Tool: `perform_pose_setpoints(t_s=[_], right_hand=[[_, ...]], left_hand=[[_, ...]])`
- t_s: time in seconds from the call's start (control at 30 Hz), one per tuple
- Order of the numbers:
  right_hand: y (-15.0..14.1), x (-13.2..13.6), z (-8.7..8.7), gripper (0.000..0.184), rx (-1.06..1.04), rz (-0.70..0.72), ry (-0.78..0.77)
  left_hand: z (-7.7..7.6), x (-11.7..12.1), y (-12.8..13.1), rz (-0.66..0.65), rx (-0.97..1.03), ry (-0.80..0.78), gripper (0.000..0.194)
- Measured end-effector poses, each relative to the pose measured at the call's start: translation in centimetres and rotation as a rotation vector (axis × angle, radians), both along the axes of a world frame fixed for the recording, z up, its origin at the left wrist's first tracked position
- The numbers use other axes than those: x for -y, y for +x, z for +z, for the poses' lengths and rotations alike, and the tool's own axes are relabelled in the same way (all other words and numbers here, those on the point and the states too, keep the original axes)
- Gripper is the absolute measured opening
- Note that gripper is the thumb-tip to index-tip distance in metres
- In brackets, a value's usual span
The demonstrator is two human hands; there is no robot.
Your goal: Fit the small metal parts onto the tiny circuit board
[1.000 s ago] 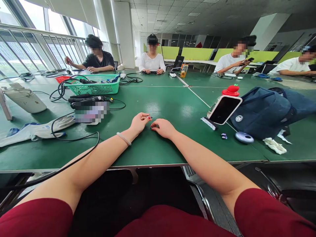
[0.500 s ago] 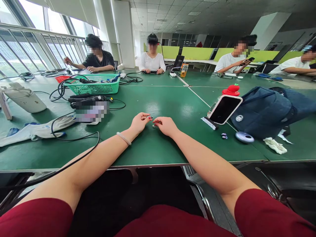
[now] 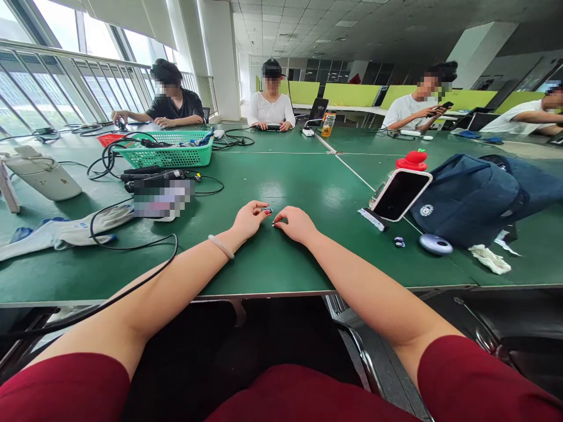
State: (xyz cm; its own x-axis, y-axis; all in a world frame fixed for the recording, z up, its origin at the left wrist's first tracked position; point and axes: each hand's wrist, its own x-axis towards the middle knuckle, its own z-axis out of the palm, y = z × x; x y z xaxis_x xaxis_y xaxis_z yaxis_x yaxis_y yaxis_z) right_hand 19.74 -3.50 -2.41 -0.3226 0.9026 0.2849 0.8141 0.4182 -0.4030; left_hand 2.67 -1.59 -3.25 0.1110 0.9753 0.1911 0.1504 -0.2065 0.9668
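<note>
My left hand [image 3: 250, 219] is closed in a pinch just above the green table [image 3: 272, 264]. Between its thumb and fingers is a small, shiny metallic piece [image 3: 268, 209], too small to name. Close by on the right, my right hand [image 3: 295, 224] is also pinched, its thumb and fingertip together near the table surface. A tiny bright speck shows at those fingertips, but I cannot make out what it is. A narrow gap separates the two hands.
Left of my arms lie white-and-blue gloves [image 3: 65, 233], a black cable [image 3: 171, 258] crossing my left forearm, and a green basket [image 3: 169, 155]. On the right are a propped phone [image 3: 401, 195], a round lilac case [image 3: 435, 244] and a navy backpack [image 3: 466, 199]. Several people sit around.
The shiny piece that was under my right fingertips no longer shows there. More of the metallic piece in my left hand is visible, and the gap between the hands is slightly wider.
</note>
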Motion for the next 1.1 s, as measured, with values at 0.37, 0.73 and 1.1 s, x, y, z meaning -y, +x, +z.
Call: perform_pose_setpoints(t_s=[0.37,0.73,1.1], right_hand=[[-0.1,0.1,0.0,0.008,-0.109,0.017,0.075],[0.0,0.2,0.3,0.013,-0.198,0.054,0.154],[0.0,0.5,0.7,0.017,-0.137,0.088,0.188]], left_hand=[[-0.2,-0.1,-0.2,-0.009,-0.317,0.077,0.026],[0.4,0.7,0.1,-0.121,-0.355,0.104,0.025],[0.2,0.4,0.0,-0.155,-0.263,0.059,0.028]])
